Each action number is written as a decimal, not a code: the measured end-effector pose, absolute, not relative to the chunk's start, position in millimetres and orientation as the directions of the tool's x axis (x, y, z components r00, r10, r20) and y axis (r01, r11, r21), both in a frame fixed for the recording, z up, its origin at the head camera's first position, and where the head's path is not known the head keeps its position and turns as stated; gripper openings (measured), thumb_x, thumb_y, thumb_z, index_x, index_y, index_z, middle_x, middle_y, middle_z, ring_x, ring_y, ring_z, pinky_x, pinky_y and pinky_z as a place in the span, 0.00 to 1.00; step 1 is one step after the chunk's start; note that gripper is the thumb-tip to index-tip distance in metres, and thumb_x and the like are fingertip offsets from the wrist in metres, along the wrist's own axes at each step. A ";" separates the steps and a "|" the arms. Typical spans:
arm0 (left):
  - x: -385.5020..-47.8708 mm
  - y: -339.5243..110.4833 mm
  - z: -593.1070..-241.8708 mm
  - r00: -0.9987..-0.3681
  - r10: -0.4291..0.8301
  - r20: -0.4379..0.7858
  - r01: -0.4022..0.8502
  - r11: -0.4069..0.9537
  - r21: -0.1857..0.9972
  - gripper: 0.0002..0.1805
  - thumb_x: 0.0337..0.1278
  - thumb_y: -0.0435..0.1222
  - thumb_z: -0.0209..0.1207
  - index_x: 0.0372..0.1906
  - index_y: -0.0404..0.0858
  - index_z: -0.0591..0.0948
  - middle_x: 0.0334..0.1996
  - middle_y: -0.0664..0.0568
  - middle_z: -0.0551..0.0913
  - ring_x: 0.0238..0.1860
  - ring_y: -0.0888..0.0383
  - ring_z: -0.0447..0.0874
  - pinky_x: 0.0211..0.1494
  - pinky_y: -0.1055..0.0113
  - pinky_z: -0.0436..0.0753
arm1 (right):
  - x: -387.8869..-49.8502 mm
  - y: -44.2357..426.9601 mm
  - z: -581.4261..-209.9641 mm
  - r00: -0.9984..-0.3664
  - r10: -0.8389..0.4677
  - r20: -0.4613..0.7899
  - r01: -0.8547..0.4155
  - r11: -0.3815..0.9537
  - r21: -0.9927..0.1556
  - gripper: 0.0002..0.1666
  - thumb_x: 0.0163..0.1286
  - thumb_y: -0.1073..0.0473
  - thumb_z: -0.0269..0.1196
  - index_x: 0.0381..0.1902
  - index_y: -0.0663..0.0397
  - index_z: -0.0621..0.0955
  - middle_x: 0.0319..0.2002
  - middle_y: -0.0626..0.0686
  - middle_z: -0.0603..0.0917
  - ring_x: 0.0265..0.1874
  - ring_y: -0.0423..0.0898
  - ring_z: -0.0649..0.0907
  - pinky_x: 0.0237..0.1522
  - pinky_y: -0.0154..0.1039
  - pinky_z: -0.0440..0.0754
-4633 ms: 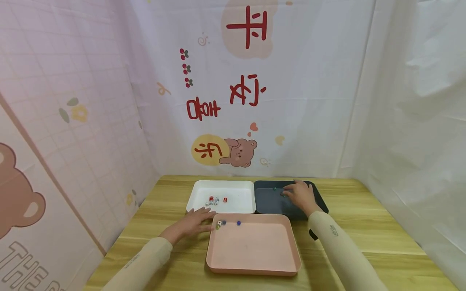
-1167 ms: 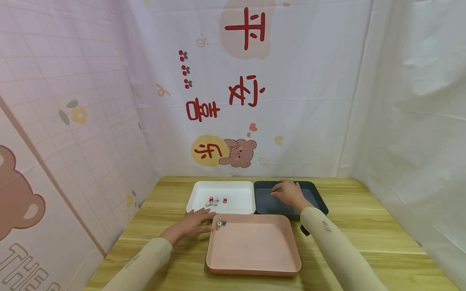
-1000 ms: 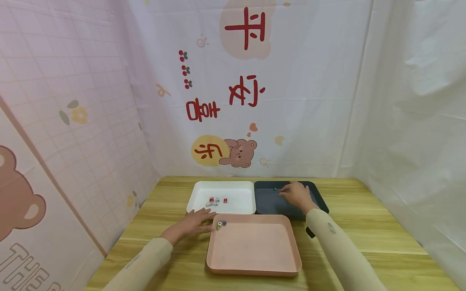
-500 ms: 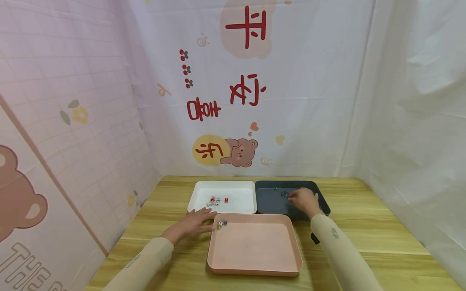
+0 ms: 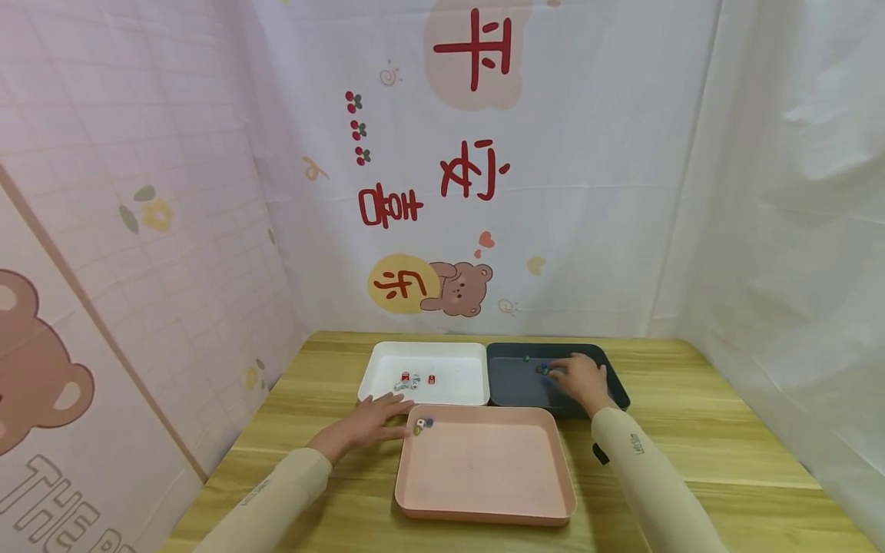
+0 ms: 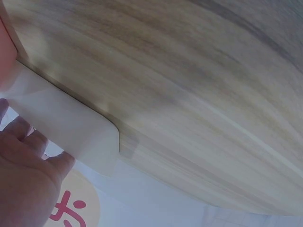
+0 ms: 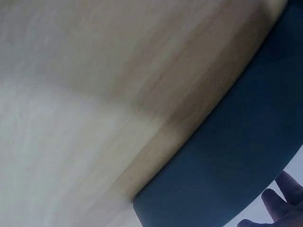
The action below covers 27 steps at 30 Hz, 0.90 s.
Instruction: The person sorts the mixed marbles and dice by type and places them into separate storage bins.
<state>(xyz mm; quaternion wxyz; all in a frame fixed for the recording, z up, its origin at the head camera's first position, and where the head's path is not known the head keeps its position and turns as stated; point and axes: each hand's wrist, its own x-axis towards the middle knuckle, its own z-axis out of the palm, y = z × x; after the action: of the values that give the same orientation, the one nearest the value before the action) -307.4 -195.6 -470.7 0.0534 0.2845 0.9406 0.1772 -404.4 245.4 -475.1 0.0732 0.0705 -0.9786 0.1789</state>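
Observation:
My right hand (image 5: 582, 382) hovers over the dark tray (image 5: 512, 393), its fingertips at a small cluster of blue and green pieces (image 5: 543, 369); whether they touch is too small to tell. Another small green piece (image 5: 527, 359) lies farther back in that tray. My left hand (image 5: 369, 422) rests with spread fingers at the near left corner of the white tray (image 5: 456, 357), its thumb by the pink tray (image 5: 484, 476). Small red and clear cube-like pieces (image 5: 406, 378) lie in the white tray. White, blue and yellow-green pieces (image 5: 420, 424) sit in the pink tray's back left corner.
The three trays stand close together on a wood-grain table (image 5: 691, 430), white and dark behind, pink in front. A printed cloth (image 5: 588, 230) hangs behind the table, with more cloth at both sides. A dark object (image 5: 600, 454) shows beneath the right wrist.
The single blue piece has left the pink tray, and a blue piece now shows in the dark tray's cluster. My right hand has drawn back slightly rightward, uncovering it. My left hand stays put.

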 end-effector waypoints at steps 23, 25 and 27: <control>-309.0 -195.0 -469.8 -0.834 0.551 -0.002 0.509 0.773 0.379 0.33 0.68 0.49 0.59 0.71 0.36 0.70 0.71 0.34 0.65 0.73 0.33 0.56 0.70 0.30 0.49 | -400.6 211.4 -452.0 -0.954 -0.207 0.218 -0.274 0.897 -0.348 0.18 0.69 0.51 0.65 0.53 0.50 0.87 0.64 0.66 0.75 0.67 0.67 0.67 0.62 0.79 0.49; -308.9 -194.9 -469.6 -0.834 0.552 -0.005 0.509 0.773 0.378 0.33 0.68 0.49 0.59 0.71 0.36 0.70 0.71 0.34 0.65 0.73 0.33 0.56 0.70 0.30 0.49 | -399.6 203.4 -449.6 -0.949 -0.224 0.223 -0.293 0.889 -0.351 0.18 0.69 0.51 0.65 0.53 0.49 0.87 0.64 0.66 0.75 0.67 0.67 0.67 0.63 0.78 0.49; -308.9 -194.9 -469.6 -0.833 0.553 -0.008 0.510 0.773 0.377 0.33 0.68 0.48 0.59 0.71 0.36 0.70 0.71 0.34 0.65 0.73 0.33 0.56 0.69 0.30 0.49 | -398.4 195.4 -447.2 -0.941 -0.243 0.235 -0.315 0.882 -0.351 0.17 0.69 0.50 0.66 0.52 0.48 0.87 0.64 0.65 0.75 0.67 0.66 0.68 0.63 0.78 0.50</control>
<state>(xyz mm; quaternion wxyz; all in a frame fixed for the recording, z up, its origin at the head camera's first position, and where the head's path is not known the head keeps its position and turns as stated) -308.9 -194.9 -469.6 0.0593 0.2827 0.9397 0.1829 -398.4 195.4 -447.2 0.0924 0.1445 -0.9655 0.1958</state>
